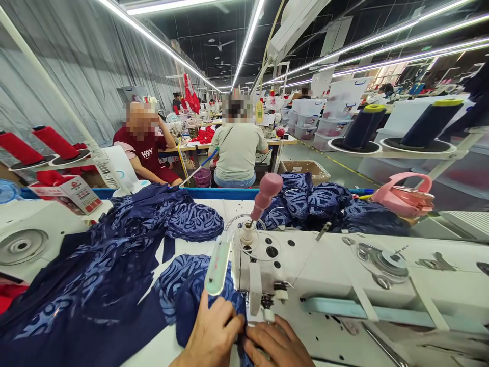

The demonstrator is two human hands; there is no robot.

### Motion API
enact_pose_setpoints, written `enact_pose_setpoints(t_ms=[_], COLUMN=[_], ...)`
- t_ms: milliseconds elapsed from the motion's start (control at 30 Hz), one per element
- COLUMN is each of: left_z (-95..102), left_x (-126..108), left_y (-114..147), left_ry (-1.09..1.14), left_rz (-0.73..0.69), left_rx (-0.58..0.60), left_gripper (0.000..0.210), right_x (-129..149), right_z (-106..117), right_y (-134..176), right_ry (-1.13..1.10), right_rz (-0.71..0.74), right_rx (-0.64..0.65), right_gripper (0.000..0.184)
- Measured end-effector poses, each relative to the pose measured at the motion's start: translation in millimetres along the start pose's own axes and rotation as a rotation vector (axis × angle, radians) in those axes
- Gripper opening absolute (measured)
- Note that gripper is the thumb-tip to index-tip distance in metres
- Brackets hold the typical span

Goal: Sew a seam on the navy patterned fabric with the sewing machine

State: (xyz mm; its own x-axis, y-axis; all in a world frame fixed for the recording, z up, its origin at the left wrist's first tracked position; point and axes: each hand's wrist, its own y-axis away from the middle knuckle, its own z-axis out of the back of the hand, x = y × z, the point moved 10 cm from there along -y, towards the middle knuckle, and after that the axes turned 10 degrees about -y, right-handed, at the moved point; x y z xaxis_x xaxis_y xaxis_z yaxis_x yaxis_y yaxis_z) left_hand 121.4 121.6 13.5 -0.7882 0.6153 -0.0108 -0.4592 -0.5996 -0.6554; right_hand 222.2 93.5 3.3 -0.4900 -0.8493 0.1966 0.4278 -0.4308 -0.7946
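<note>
Head view: both hands low in frame at the needle end of a white sewing machine (344,275). Left hand (212,334) lies flat, fingers pressing down on dark blue patterned fabric (95,285), not clenched around it. Right hand (278,344) sits just beside the left, touching it, fingertips on the same fabric edge under the machine head; whether it pinches the cloth or only presses it, cannot tell. Fabric spreads from under the hands up and left across the white table (160,346), bunched in folds. More blue fabric heaped behind the machine (313,204). Pale green lamp strip (218,262) is fixed to the machine's left end, just above the left hand. Pink knob (266,191) stands tilted on top of the machine. Pink basket (403,196) on the right behind it. Two dark blue thread cones (431,122) on a rack upper right, two red thread cones (53,142) on the left. Small red and white box (71,193) near the red cones. Two seated people (237,148) at tables farther back.
</note>
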Motion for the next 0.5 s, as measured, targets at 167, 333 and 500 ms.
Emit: enact_pose_setpoints(t_ms=[167, 333, 500], left_z=[-4.8, -7.4, -8.5], left_x=[-9, -11, -7], left_y=[9, -6, -7], left_ry=[-0.071, -0.11, -0.148], left_rz=[-0.026, -0.063, -0.062], left_rx=[-0.117, -0.076, -0.042], left_gripper=[0.031, 0.027, 0.032], right_x=[-1, -6, -5], right_z=[3, 0, -2], right_y=[-5, -1, 2], right_ry=[-0.004, 0.056, 0.065], right_rz=[0.0, 0.036, 0.021], right_rx=[0.053, 0.047, 0.132], right_gripper=[0.027, 0.03, 0.019])
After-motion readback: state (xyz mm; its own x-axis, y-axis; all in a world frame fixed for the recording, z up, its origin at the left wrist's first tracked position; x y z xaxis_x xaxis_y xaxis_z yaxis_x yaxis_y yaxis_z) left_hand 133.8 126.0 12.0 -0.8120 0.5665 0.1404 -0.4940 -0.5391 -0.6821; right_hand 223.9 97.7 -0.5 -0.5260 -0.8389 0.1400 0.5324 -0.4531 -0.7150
